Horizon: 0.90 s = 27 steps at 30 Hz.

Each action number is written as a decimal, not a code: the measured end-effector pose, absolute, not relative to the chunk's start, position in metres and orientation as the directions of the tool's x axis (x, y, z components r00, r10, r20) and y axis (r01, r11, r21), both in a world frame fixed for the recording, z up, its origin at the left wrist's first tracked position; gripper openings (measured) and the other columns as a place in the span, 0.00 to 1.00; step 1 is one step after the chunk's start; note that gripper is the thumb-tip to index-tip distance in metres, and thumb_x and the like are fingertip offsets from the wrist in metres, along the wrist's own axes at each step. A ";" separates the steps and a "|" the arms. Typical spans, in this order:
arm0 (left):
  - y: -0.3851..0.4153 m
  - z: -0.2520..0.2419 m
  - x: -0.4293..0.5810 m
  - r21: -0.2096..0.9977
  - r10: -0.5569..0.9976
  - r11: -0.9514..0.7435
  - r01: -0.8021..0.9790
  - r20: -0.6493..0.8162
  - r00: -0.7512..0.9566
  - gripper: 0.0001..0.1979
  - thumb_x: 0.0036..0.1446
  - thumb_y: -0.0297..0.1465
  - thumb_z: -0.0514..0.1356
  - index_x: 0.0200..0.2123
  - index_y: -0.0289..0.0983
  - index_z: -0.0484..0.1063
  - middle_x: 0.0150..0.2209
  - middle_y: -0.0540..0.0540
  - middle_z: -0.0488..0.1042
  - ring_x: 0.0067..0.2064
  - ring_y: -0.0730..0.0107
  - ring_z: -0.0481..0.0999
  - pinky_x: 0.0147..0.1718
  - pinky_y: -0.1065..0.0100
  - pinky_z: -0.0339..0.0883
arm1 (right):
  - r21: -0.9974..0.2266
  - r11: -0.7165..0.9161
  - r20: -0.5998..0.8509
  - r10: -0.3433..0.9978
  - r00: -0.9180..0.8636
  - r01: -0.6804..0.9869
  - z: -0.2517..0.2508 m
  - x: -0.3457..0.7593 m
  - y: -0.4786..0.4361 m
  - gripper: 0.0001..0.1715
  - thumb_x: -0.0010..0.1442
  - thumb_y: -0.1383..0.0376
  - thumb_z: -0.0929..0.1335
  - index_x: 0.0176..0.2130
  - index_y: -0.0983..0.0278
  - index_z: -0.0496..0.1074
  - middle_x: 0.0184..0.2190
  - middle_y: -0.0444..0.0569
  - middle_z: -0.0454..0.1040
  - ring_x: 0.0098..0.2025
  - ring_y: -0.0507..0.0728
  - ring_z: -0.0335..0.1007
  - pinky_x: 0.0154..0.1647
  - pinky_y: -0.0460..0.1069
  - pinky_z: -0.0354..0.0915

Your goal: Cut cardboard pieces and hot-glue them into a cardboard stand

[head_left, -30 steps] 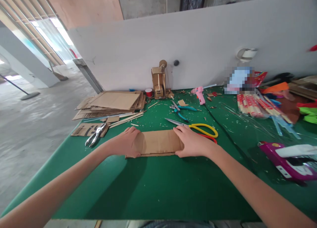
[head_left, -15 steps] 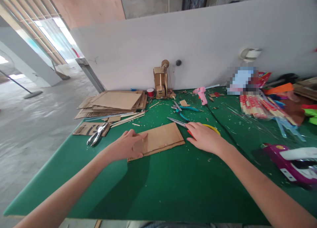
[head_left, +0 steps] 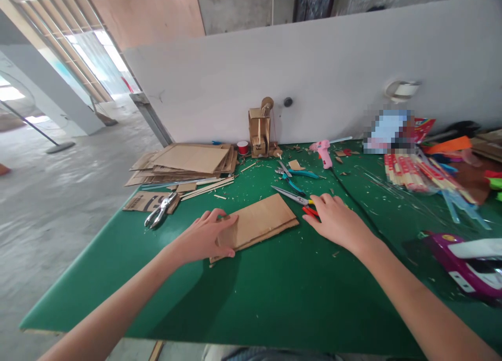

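Note:
A folded brown cardboard piece (head_left: 263,220) lies slanted on the green table (head_left: 274,298). My left hand (head_left: 206,239) grips its near left end, thumb on top and fingers curled over the edge. My right hand (head_left: 337,222) lies off the cardboard's right end, fingers stretched over the handles of the scissors (head_left: 296,197). Only the blades and a bit of red handle show past my fingers.
A cardboard stack (head_left: 188,159), wooden sticks (head_left: 206,187) and a metal hole punch (head_left: 160,211) lie at the back left. A small cardboard model (head_left: 260,132), teal pliers (head_left: 295,174), a pink glue gun (head_left: 324,153) and packs of chopsticks (head_left: 411,170) are behind. A purple object (head_left: 458,259) is at the right.
My right hand let go of the cardboard's right end and moved right onto the scissors. The cardboard swung so its right end points away, with my left hand still on it.

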<state>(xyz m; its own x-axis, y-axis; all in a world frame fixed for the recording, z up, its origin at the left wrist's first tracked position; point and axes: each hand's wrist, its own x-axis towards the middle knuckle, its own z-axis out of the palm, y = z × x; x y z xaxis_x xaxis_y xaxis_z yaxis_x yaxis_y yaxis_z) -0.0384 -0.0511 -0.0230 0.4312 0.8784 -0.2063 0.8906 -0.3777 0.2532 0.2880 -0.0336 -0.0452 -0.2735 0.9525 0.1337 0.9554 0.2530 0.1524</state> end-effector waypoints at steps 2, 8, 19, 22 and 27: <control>-0.051 -0.023 -0.038 0.275 0.870 -0.391 0.878 -0.199 0.450 0.39 0.47 0.47 0.62 0.62 0.50 0.57 0.54 0.42 0.63 0.54 0.50 0.63 0.50 0.58 0.58 | 0.109 0.261 0.154 0.949 -0.275 0.959 -0.045 0.286 -0.035 0.22 0.64 0.54 0.61 0.46 0.70 0.67 0.38 0.59 0.69 0.41 0.65 0.66 0.38 0.54 0.62; -0.050 -0.031 -0.033 0.361 0.954 -0.254 0.897 -0.059 0.293 0.50 0.36 0.47 0.67 0.62 0.39 0.55 0.53 0.39 0.61 0.54 0.46 0.63 0.52 0.52 0.59 | 0.163 0.209 0.068 0.973 -0.222 0.964 -0.043 0.285 -0.038 0.13 0.64 0.66 0.60 0.43 0.71 0.69 0.40 0.61 0.70 0.42 0.65 0.67 0.39 0.53 0.61; -0.020 -0.007 -0.016 0.994 0.996 0.025 -0.109 -0.016 0.086 0.27 0.45 0.36 0.69 0.49 0.39 0.67 0.52 0.43 0.73 0.51 0.57 0.73 0.49 0.57 0.68 | 0.091 0.093 -0.106 0.991 -0.083 0.992 -0.043 0.308 -0.022 0.14 0.53 0.71 0.63 0.41 0.72 0.67 0.38 0.62 0.72 0.40 0.66 0.72 0.35 0.52 0.61; -0.028 -0.020 0.008 0.945 0.993 0.112 -0.306 -0.095 0.072 0.26 0.44 0.30 0.70 0.48 0.39 0.67 0.50 0.44 0.74 0.50 0.59 0.74 0.49 0.57 0.70 | -0.106 0.035 -0.097 0.994 -0.046 0.994 -0.044 0.306 -0.020 0.10 0.54 0.65 0.65 0.38 0.68 0.65 0.36 0.58 0.73 0.37 0.63 0.72 0.32 0.51 0.61; -0.044 -0.041 0.045 0.859 0.977 0.212 -0.466 -0.202 0.072 0.25 0.43 0.27 0.70 0.46 0.38 0.67 0.48 0.44 0.76 0.50 0.58 0.74 0.52 0.54 0.67 | -0.607 0.070 -0.127 0.975 -0.184 0.792 -0.034 0.288 -0.032 0.15 0.61 0.53 0.62 0.33 0.62 0.62 0.29 0.49 0.71 0.29 0.56 0.68 0.28 0.49 0.61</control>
<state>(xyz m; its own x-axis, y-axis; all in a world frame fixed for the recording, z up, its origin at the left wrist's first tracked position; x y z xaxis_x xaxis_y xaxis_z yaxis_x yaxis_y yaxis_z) 0.0451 -0.0444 -0.0411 0.0718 0.9767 -0.2024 -0.4659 0.2123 0.8590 0.2875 -0.0318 -0.0345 -0.1840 0.9746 -0.1274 0.7919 0.0702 -0.6066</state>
